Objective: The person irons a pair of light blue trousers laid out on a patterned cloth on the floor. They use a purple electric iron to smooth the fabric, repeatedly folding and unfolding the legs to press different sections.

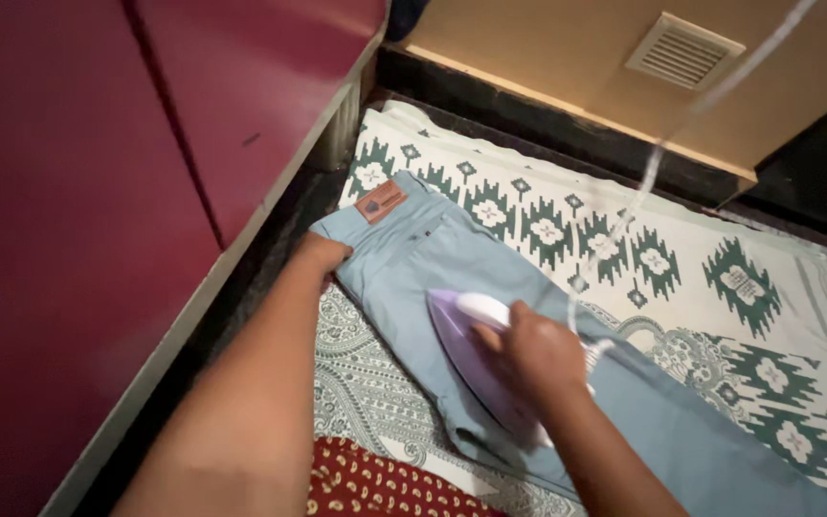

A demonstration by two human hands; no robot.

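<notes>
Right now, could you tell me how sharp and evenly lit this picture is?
Head view: the right hand and iron are motion-blurred; the cord smears pale; the trousers and mat are well lit, the floor edges dark; the left hand is fairly sharp.

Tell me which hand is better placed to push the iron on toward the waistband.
Right. The right hand already grips the purple iron on the light blue trousers; the left hand presses on the waistband end, holding the cloth flat.
</notes>
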